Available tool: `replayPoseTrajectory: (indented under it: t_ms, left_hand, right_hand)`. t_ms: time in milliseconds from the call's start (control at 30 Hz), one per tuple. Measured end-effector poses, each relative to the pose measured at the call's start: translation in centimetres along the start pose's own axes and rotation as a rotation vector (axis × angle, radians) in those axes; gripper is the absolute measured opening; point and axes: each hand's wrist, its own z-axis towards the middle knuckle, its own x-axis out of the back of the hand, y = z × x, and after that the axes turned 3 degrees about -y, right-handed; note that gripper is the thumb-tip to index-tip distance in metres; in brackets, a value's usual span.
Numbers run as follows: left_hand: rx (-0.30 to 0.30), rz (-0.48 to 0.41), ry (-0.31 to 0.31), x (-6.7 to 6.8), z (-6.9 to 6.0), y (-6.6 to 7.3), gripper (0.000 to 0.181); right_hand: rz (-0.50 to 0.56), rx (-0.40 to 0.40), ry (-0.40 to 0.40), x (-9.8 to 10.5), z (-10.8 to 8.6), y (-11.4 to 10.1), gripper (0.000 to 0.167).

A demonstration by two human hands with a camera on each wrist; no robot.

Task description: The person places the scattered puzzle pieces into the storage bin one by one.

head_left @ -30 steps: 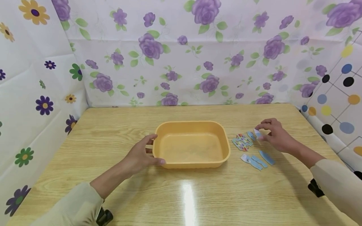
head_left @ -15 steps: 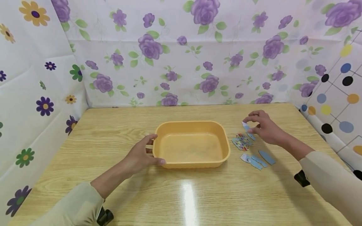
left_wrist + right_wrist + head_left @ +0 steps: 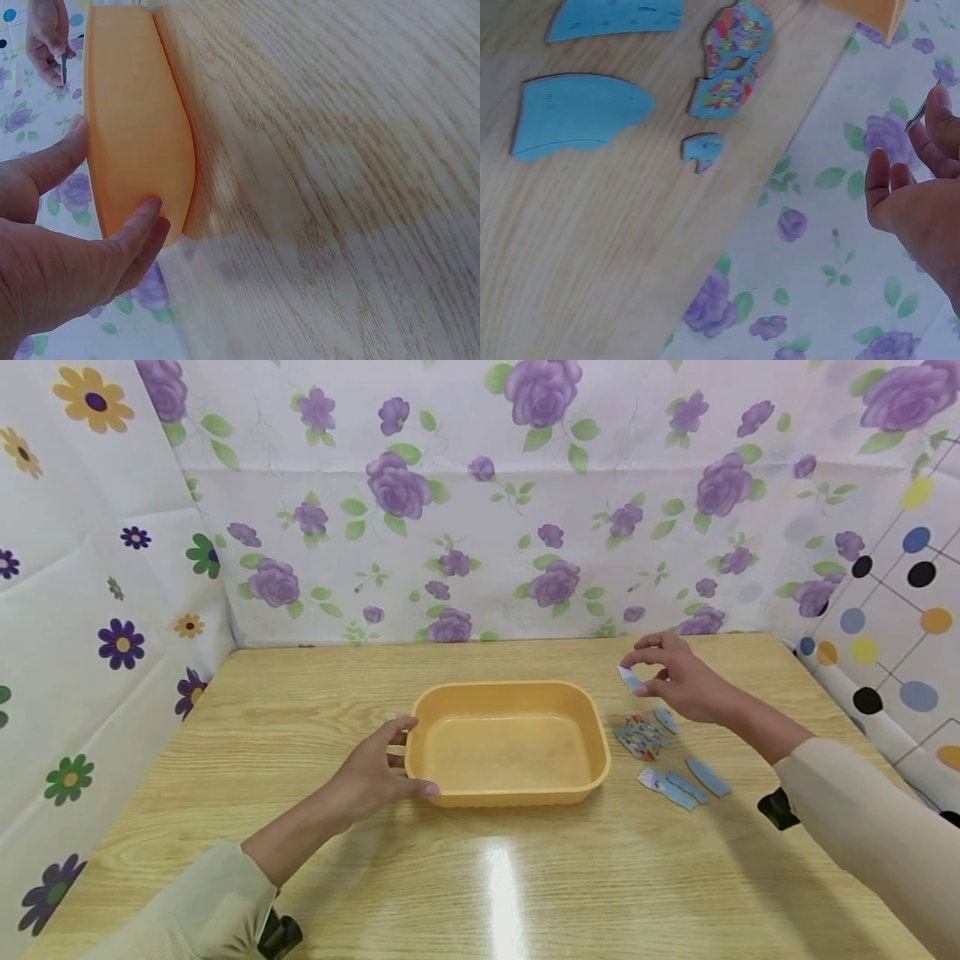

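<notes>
A shallow yellow-orange plastic tray (image 3: 517, 756) lies mid-table in the head view. At its left end, my left hand (image 3: 371, 772) touches the rim and outer wall; in the left wrist view its fingertips (image 3: 150, 210) lie nearly straight against the wall. Beyond the tray's right side, my right hand (image 3: 678, 677) pinches a light-blue and white puzzle piece (image 3: 628, 678) between thumb and fingers, above the table. The right wrist view shows that held piece (image 3: 916, 116) nearly edge-on. Two colourful patterned puzzle pieces (image 3: 641, 737) and a small blue puzzle piece (image 3: 665, 720) lie below the hand.
Several longer blue puzzle pieces (image 3: 707, 777) lie nearer the front, right of the tray. The wooden table (image 3: 315, 693) meets a flower-printed cloth backdrop (image 3: 465, 527) at the back. More printed cloth hangs at both sides.
My right hand has moved left and toward the back, carrying the pinched puzzle piece away from the others. The left hand and the tray have stayed in place.
</notes>
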Motion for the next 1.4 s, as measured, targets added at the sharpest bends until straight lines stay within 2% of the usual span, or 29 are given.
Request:
replayPoseTrajectory:
  t_ms: [400, 867, 1400]
  left_hand:
    - [0.003, 0.001, -0.009, 0.0, -0.1, 0.0, 0.101]
    - [0.003, -0.006, -0.008, -0.1, 0.0, -0.1, 0.101]
    - [-0.004, -0.003, -0.015, 0.0, -0.1, 0.0, 0.101]
  right_hand:
    - [0.012, 0.052, -0.061, -0.1, 1.9, -2.2, 0.032]
    - [0.033, 0.089, -0.096, -0.6, 4.0, -3.5, 0.029]
    - [0.036, 0.115, -0.218, -2.3, 6.6, -5.6, 0.025]
